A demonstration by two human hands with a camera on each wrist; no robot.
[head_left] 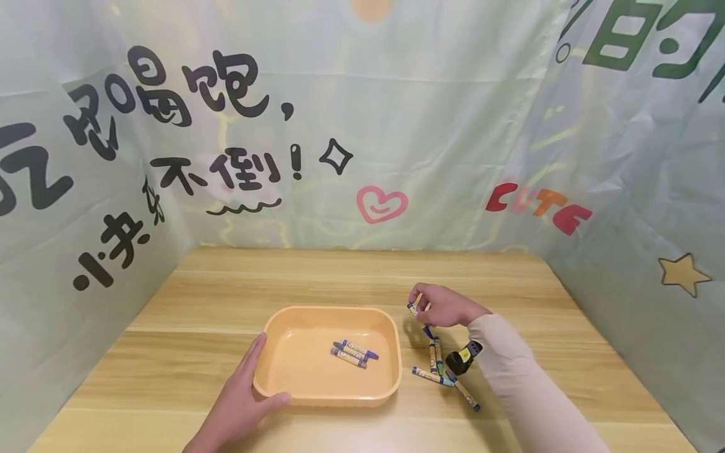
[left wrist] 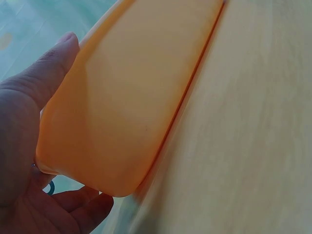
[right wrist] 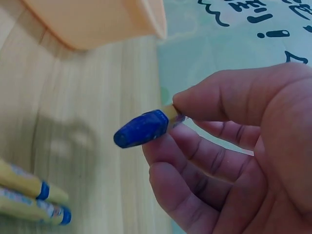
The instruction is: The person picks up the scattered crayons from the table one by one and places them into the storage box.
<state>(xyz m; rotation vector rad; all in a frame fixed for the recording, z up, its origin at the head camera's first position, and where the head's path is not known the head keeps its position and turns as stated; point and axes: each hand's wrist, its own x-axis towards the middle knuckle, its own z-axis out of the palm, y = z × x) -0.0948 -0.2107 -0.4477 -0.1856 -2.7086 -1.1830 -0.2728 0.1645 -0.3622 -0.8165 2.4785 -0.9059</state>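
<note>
My right hand [head_left: 444,306] pinches a blue crayon [right wrist: 142,129] between thumb and fingers, its blue tip pointing out. The hand is above the table, to the right of an orange plastic tray [head_left: 328,398]. My left hand [head_left: 240,387] holds the tray's near left corner, thumb along the front and fingers on the left side. In the left wrist view, the thumb [left wrist: 53,68] lies by the tray's rim and the fingertips reach around its corner. Inside the tray, three crayons [head_left: 352,354] in yellow wrappers lie close together.
Several more crayons [head_left: 433,375] lie loosely grouped on the table, right of the tray and below the right forearm. The wooden table [head_left: 215,283] ends at printed fabric walls [head_left: 317,207] at the back and sides. A black wrist camera [head_left: 463,357] hangs at the right cuff.
</note>
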